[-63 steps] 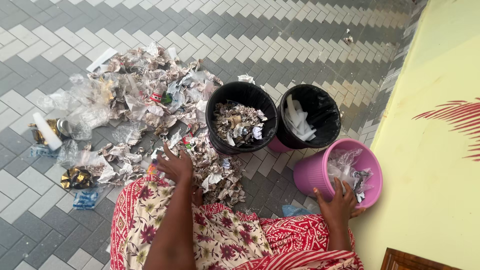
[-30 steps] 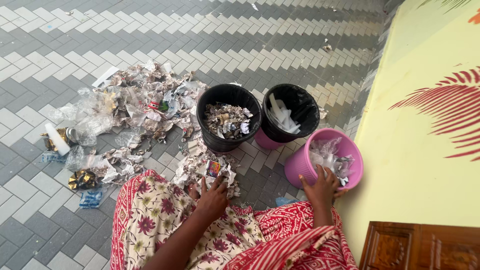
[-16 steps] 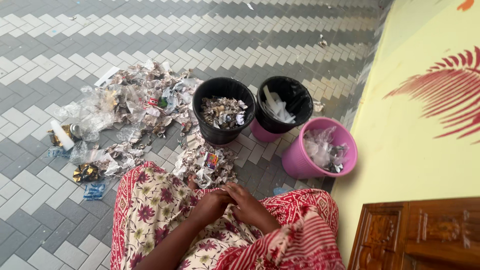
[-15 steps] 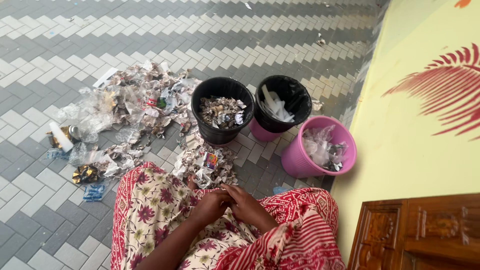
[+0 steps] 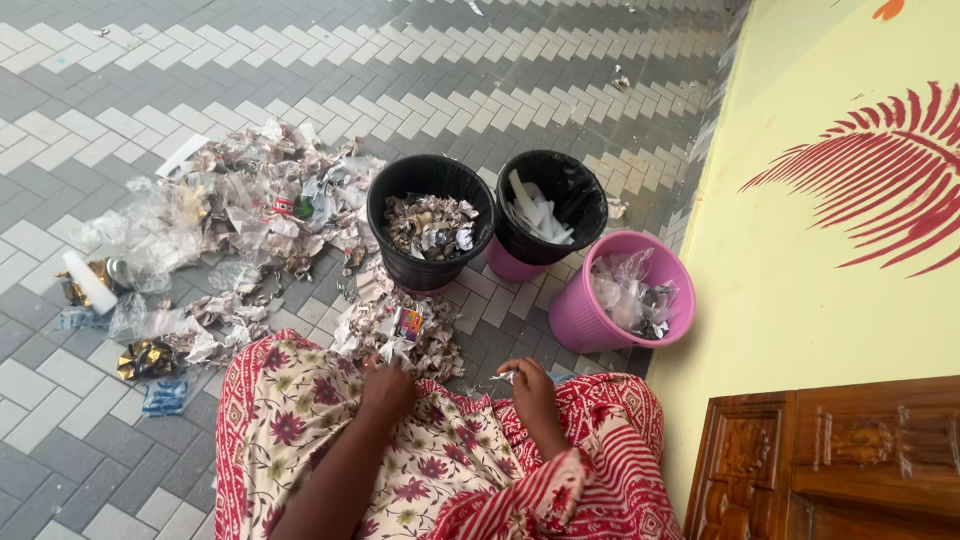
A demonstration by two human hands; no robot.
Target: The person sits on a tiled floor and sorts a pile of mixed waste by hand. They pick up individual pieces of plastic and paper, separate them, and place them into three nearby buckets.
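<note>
I sit on grey paving in a red flowered dress (image 5: 320, 430). My left hand (image 5: 388, 385) rests, fingers curled, at the near edge of a small heap of crumpled paper (image 5: 400, 325) with a bright wrapper on top. My right hand (image 5: 530, 388) lies on my lap to the right, pinching a small pale scrap (image 5: 504, 377). Beyond the heap stand three bins. A black bin (image 5: 373, 205) holds crumpled paper. A second black bin (image 5: 598, 195) holds white strips. A pink bin (image 5: 568, 322) holds clear plastic.
A wide spread of paper, clear plastic and wrappers (image 5: 230, 215) covers the paving at left, with a white tube (image 5: 88, 282), a gold wrapper (image 5: 145, 358) and blue packets (image 5: 162, 397). A yellow wall (image 5: 800, 300) and carved wooden furniture (image 5: 830, 460) close the right side.
My right hand left the pink bin and came to my lap, met the left hand there, and the two have now parted. The left hand reached back to the paper heap.
</note>
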